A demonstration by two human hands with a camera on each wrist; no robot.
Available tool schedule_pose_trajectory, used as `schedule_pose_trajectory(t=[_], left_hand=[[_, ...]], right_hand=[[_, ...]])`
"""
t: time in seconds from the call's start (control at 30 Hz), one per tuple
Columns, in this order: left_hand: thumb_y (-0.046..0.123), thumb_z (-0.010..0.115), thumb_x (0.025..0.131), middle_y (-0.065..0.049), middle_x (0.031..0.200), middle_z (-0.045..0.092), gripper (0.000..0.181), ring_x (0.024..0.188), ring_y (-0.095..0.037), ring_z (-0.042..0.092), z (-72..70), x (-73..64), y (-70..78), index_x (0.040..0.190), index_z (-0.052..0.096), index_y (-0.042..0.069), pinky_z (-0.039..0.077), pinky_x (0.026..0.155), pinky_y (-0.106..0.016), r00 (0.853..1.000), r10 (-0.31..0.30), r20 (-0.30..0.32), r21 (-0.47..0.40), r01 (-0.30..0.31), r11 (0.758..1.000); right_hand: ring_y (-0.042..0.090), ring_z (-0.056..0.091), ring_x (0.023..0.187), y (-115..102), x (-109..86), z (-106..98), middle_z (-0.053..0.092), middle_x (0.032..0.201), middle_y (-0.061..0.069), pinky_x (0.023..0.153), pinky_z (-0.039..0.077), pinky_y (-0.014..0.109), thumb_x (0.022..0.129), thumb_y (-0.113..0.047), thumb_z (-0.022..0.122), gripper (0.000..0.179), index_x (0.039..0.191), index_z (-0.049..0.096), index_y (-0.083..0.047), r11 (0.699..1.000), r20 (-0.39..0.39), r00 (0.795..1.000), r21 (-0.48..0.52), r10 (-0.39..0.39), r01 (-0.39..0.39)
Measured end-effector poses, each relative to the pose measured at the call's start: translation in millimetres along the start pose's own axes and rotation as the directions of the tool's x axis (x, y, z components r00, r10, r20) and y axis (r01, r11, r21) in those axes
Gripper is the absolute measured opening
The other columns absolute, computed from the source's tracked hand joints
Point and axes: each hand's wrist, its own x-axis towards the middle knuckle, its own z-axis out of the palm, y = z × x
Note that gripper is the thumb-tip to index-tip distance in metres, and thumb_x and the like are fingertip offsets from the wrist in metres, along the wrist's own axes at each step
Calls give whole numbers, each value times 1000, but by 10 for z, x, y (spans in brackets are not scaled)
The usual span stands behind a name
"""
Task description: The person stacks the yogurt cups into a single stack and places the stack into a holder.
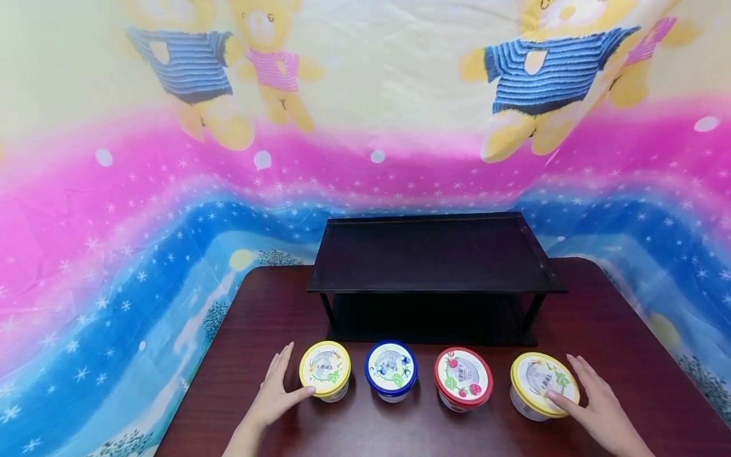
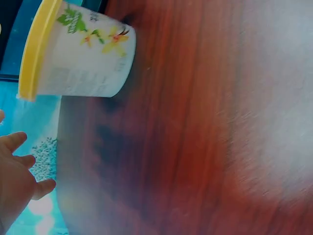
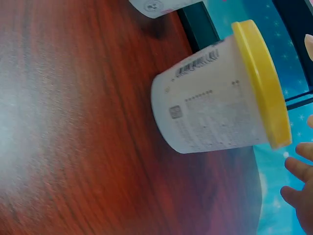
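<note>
Four lidded paper tubs would be a tally, so: several lidded tubs stand in a row on the table. At the left end is a yellow-lidded tub (image 1: 325,368) with vanilla flowers printed on its side (image 2: 93,54). My left hand (image 1: 275,392) is beside it, fingers spread, the thumb tip at the lid's near edge. A blue-lidded tub (image 1: 391,369) and a red-lidded tub (image 1: 463,377) stand between. Around the right side of another yellow-lidded tub (image 1: 539,385) my right hand (image 1: 596,406) is spread, its thumb over the lid. Contact cannot be told for either hand.
Behind the row stands a black two-level shelf (image 1: 434,254) on the dark reddish wooden table (image 1: 268,304). A printed cloth (image 1: 365,114) with bears and snowflakes hangs behind and at both sides.
</note>
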Motion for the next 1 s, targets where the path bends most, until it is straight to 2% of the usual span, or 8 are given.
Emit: schedule_pose_trajectory(t=[0.17,0.33,0.5,0.63,0.7,0.8,0.87,1.0], left_hand=[[36,74,64,-18,138,19,97,124,-39,11,121,-39,-47,138,16,12,16,89,-61,999,21,-29,-113,-24,993],[31,77,61,-23,136,22,100,123,-36,18,239,-58,-98,136,16,3,16,93,-54,997,53,-55,-178,-62,982],[20,78,61,-25,135,20,101,123,-34,17,340,-67,-117,137,13,4,10,96,-51,999,15,-51,-321,-30,947],[14,79,59,-23,136,22,104,122,-31,21,409,-55,-117,137,11,5,12,96,-48,999,-28,-46,-392,7,920],[13,79,59,-20,135,24,104,121,-28,23,442,-48,-114,137,10,6,16,96,-41,998,-50,-41,-414,28,910],[10,78,59,-18,135,26,105,120,-24,24,491,-34,-119,137,10,5,20,94,-23,998,-58,-36,-455,35,890],[9,78,59,-17,136,25,105,121,-23,22,517,-26,-124,137,9,5,19,90,-13,998,-55,-37,-476,30,879],[8,79,58,-17,137,22,106,121,-21,21,556,-19,-152,137,9,5,16,87,-6,998,-49,-44,-490,22,871]], right_hand=[[55,13,112,-33,-2,63,10,128,40,76,22,64,81,-43,55,87,133,8,8,999,21,999,8,42,-42],[53,16,112,-55,-15,124,12,129,38,77,24,61,76,-45,60,93,134,7,7,998,28,997,15,66,-66],[52,18,112,-66,-18,177,11,128,37,77,25,60,72,-47,63,99,134,8,6,995,25,994,1,102,-102],[51,19,112,-68,-29,226,12,129,36,77,26,59,70,-44,67,98,134,12,6,997,-23,997,14,80,-79],[50,18,112,-63,-38,258,11,129,35,76,26,59,69,-41,69,97,134,13,5,998,-49,997,32,54,-52],[50,18,111,-62,-47,296,11,130,34,75,26,58,67,-38,71,97,134,14,4,998,-76,997,48,31,-27],[50,18,111,-64,-53,309,11,130,34,74,27,59,67,-39,71,98,134,14,4,998,-81,996,49,35,-31],[48,20,110,-59,-61,318,14,128,33,74,27,58,66,-39,71,98,133,15,5,998,-92,995,45,44,-40]])
